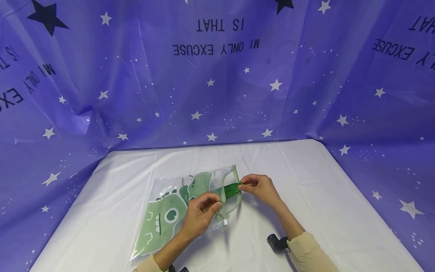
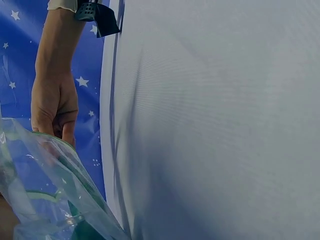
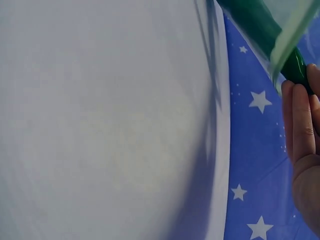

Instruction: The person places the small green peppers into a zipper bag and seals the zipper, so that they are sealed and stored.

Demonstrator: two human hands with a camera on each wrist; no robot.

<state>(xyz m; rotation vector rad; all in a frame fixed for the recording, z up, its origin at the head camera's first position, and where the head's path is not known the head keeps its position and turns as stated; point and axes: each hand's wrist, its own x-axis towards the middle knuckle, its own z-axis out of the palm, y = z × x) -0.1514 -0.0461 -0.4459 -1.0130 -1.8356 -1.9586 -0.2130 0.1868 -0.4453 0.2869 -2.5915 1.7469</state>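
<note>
A clear plastic zip bag printed with a light green one-eyed monster lies slanted on the table, its mouth spread apart toward the right. My left hand pinches the bag's near side by the mouth. A long, glossy dark green object sticks partly out of that mouth; its exact kind is unclear. My right hand pinches its tapered outer end between thumb and fingers. In the right wrist view, the green object passes the bag's pale green rim. The left wrist view has the transparent bag partly covering the right fingertips.
White cloth covers the table. Purple sheeting with stars and lettering stands behind and at both sides. A black device sits at the right wrist, and another shows partly near the left sleeve.
</note>
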